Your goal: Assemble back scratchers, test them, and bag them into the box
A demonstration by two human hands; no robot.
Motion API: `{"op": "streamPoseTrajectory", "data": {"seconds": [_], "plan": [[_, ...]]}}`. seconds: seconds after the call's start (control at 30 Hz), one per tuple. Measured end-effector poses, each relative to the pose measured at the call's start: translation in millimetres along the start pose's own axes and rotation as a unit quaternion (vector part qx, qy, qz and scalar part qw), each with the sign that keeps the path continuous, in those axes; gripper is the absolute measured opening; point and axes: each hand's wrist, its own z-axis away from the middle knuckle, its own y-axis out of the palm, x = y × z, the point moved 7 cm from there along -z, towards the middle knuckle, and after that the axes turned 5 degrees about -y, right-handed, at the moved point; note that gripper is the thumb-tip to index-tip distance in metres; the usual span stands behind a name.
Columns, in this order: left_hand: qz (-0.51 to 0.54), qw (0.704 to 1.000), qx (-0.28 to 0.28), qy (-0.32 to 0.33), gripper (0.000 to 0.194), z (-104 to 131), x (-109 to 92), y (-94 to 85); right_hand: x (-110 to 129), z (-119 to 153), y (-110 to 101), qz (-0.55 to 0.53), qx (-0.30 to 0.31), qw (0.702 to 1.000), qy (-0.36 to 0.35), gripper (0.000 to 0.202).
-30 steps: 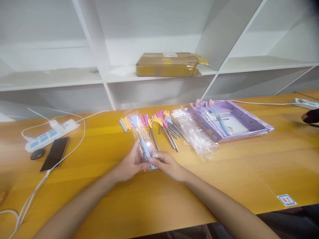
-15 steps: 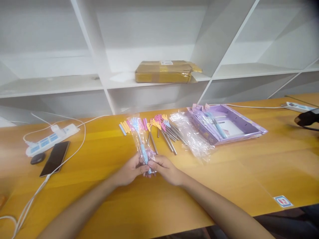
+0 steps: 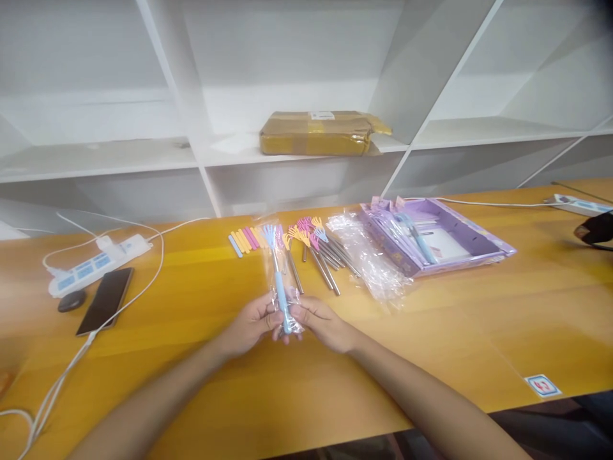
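The left hand (image 3: 253, 326) is kinda angled inward, mostly curled with its thumb on top, and a bagged blue claw-headed stick (image 3: 281, 291) is held over the tabletop (image 3: 440, 338), claw toward the back edge, its lower end also gripped by the similarly curled right hand (image 3: 325, 324).

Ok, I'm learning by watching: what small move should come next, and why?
Probably smooth the near end of the clear bag: the left hand and right hand hold it there, its film crumpled around the blue scratcher inside.
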Motion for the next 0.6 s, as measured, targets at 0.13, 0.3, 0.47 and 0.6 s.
{"op": "streamPoseTrajectory", "data": {"seconds": [0.13,0.3,0.47,0.6], "plan": [[0.006,1.000,0.014,-0.011,0.046,-2,3,-2.3,-4,1,-1,-0.011,0.009,1.000,0.012,0.055],[0.002,0.998,0.062,-0.023,0.048,-3,-1,1.9,0,3,-1,0.017,0.043,0.999,0.027,0.058],[-0.083,0.995,0.022,-0.054,0.046,17,-6,-9.0,16,0,6,0.221,0.070,0.973,-0.019,0.055],[-0.116,0.987,-0.074,-0.081,0.043,41,-3,-41.2,6,2,35,0.322,0.123,0.939,-0.012,0.037]]}}
